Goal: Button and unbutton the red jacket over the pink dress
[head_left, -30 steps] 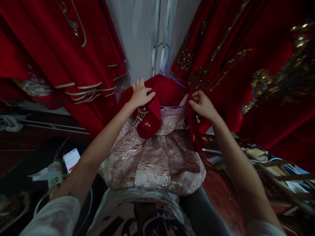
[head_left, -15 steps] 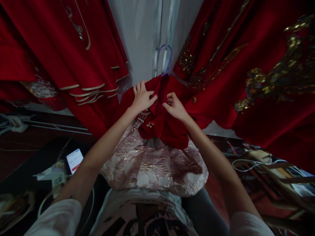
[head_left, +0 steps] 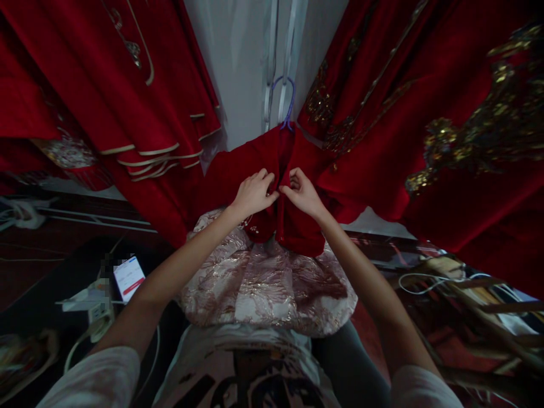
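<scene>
A red garment (head_left: 238,158) hangs in front of me on a purple hanger (head_left: 290,102) hooked on a metal rail. Its front is parted below the neck. My left hand (head_left: 255,194) lies on the left side of the opening, fingers curled and pinching the red cloth near its edge. Opposite it, my right hand (head_left: 302,191) pinches the other edge between thumb and bent fingers, the two thumbs nearly meeting. Small beaded ornaments show on the red cloth below my left hand. Under the red part, a shiny pale pink brocade skirt (head_left: 263,289) spreads over my lap.
More red garments (head_left: 157,102) with pale piping hang at left, and red cloth with gold sequins (head_left: 442,141) hangs at right. A lit phone (head_left: 130,279) lies beside a power strip (head_left: 101,317) on a dark surface. Wooden bars (head_left: 501,309) and a white cable are at lower right.
My left hand has moved down and right from the upper left of the garment to the opening, its spread fingers now curled. My right hand has shifted slightly downward toward it.
</scene>
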Tool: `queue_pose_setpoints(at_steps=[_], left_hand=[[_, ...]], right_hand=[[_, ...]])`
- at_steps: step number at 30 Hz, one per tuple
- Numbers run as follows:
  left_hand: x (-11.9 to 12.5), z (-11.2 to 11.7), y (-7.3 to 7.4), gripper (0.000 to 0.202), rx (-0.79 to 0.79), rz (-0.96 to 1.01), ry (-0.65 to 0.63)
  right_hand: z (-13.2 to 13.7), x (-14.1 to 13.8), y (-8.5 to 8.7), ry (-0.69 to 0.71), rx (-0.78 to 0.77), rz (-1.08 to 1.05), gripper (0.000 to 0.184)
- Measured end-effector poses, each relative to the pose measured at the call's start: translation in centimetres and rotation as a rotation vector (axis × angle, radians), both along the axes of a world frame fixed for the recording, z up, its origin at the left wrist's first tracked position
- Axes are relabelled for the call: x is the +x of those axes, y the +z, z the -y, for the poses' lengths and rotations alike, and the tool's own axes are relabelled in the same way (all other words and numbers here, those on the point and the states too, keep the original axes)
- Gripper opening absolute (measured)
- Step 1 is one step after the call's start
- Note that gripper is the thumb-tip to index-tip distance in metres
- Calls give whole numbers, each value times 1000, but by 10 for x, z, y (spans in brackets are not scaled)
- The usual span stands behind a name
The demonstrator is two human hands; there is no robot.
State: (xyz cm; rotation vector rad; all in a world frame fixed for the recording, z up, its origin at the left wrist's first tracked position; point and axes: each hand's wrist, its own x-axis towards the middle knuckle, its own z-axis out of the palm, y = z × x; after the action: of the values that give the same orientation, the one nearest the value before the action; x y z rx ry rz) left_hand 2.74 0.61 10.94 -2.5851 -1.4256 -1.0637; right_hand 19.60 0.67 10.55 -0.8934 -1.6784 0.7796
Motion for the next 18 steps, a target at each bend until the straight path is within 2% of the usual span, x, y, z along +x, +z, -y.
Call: queue_pose_setpoints(at_steps=[2,6,8,10,14,18], left_hand=[[0,-6,-3,16,-92,204,-27],[-1,-11,-5,24,-464,682,-257],[-3,-8,-9,20,-584,862,-317],[-4,-3,-15,20,-573,961,-329],[-3,3,-29,34,-489,1038,-337],[-1,6,-34,39,-469,1110,-341]], right_hand=[[3,0,-1,48,-10,-12,27],[9,4,-4,147,-81,-78,31],[11,7,-8,161,-101,-109,34],[12,8,-12,154,-100,-128,36],[15,7,-17,105,-64,-156,33],[17,4,-17,31,-48,-175,31]])
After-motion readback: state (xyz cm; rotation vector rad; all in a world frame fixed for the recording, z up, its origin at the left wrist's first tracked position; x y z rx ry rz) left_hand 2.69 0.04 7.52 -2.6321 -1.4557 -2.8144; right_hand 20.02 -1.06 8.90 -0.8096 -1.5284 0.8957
